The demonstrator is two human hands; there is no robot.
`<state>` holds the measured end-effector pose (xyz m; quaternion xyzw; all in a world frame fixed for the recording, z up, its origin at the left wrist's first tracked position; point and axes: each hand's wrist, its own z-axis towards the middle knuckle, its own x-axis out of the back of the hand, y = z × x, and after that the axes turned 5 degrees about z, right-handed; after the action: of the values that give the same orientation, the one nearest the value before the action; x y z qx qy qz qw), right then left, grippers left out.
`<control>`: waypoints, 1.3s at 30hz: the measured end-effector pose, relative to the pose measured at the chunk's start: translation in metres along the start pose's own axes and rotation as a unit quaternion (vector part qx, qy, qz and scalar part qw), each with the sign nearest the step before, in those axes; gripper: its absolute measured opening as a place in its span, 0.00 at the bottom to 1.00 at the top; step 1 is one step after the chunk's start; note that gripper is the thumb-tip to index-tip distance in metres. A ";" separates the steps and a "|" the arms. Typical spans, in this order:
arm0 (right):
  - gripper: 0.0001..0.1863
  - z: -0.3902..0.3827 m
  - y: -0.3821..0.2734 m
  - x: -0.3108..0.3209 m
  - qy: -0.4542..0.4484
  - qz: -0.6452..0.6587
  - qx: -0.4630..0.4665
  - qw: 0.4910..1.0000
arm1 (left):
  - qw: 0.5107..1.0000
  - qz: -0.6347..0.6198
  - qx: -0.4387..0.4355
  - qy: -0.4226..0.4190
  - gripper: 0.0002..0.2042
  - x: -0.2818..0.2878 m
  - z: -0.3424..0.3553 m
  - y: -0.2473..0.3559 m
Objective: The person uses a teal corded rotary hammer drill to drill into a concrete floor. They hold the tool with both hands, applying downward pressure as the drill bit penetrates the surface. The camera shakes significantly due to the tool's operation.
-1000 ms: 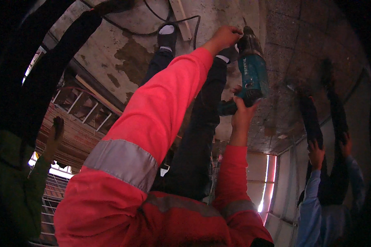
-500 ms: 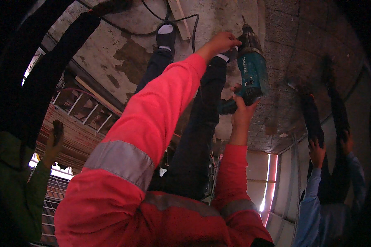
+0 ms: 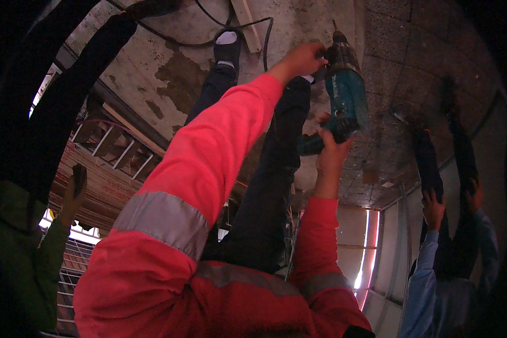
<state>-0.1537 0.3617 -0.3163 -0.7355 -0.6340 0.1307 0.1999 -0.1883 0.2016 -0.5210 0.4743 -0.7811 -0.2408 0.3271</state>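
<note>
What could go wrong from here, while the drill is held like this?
The left hand is at the front of the drill, close to the bit; if the bit starts spinning, that hand might get caught or scraped. The cable bends near the left shoe, so a step could perhaps snag it.

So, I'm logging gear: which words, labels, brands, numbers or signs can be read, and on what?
Drill: pale lettering along its teal side, not copied out here.
Brown stack: faint reddish marks, too small and blurred to read.
I can make out no other text.
</note>
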 end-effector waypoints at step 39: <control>0.43 -0.020 -0.009 -0.064 -0.275 0.193 -0.294 0.895 | 0.944 -0.122 0.296 0.086 0.51 0.128 -0.110 0.127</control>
<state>-0.1632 0.2967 -0.2986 -0.8034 -0.5187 0.1709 -0.2371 -0.2235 0.1344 -0.3241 0.6599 -0.7225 0.0050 0.2062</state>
